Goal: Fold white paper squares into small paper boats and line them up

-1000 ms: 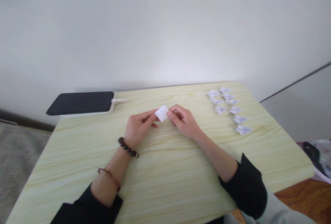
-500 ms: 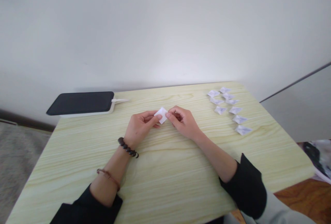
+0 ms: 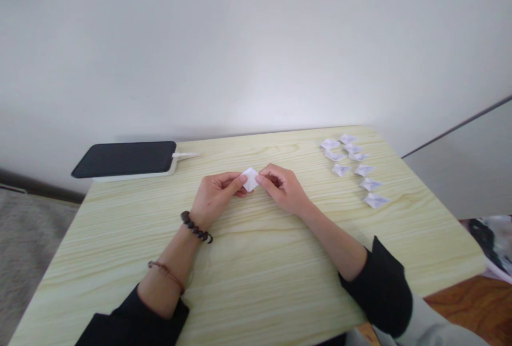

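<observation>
A small white piece of folded paper (image 3: pixel 250 179), diamond-shaped, is held up between my two hands over the middle of the table. My left hand (image 3: pixel 219 192) pinches its left corner, thumb on the near face and fingers behind. The right corner sits between the thumb and curled index finger of my right hand (image 3: pixel 285 188). The fingers behind the paper are partly hidden. Off to the right, several small folded paper boats (image 3: pixel 340 170) lie in two loose rows.
A black-screened phone (image 3: pixel 126 158) rests on a white block at the back left, a white cable plug (image 3: pixel 187 155) sticking out of its right end. Behind the pale wood-grain table (image 3: pixel 256 282) rises a white wall (image 3: pixel 256 47). A plastic bag (image 3: pixel 496 242) is beyond the right edge.
My left thumb has drawn back slightly to the left, uncovering more of the paper's face. Both hands keep their grip, and the paper boats and phone have not moved.
</observation>
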`<control>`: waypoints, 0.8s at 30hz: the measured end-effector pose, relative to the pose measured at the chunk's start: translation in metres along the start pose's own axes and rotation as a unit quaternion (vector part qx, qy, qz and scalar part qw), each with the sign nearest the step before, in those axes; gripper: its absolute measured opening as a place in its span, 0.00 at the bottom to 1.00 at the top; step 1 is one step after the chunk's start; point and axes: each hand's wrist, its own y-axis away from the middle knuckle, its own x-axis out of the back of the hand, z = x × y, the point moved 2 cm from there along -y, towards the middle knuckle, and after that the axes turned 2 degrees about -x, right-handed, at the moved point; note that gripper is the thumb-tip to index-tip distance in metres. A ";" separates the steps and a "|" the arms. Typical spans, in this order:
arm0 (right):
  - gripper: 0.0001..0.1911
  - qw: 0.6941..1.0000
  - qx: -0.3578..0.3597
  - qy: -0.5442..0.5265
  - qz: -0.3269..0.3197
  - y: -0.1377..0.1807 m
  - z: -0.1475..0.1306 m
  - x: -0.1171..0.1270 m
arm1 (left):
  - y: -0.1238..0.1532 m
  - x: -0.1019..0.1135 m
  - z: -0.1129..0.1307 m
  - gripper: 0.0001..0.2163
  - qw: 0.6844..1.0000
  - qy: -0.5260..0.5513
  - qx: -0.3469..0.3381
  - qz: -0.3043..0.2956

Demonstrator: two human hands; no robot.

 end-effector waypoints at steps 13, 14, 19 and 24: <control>0.11 0.996 0.062 0.062 -0.033 0.002 -0.005 -0.001 | 0.000 -0.002 0.004 0.14 0.998 -0.032 -0.054 0.016; 0.11 0.995 0.062 0.063 -0.035 0.001 -0.005 -0.001 | 0.000 -0.001 0.004 0.14 0.998 -0.036 -0.057 0.016; 0.10 0.995 0.065 0.062 -0.038 0.001 -0.007 -0.001 | 0.000 0.000 0.004 0.12 0.997 -0.040 -0.063 0.011; 0.10 0.997 0.055 0.046 -0.024 0.002 -0.006 -0.001 | 0.001 -0.002 0.006 0.14 0.999 -0.012 -0.038 0.023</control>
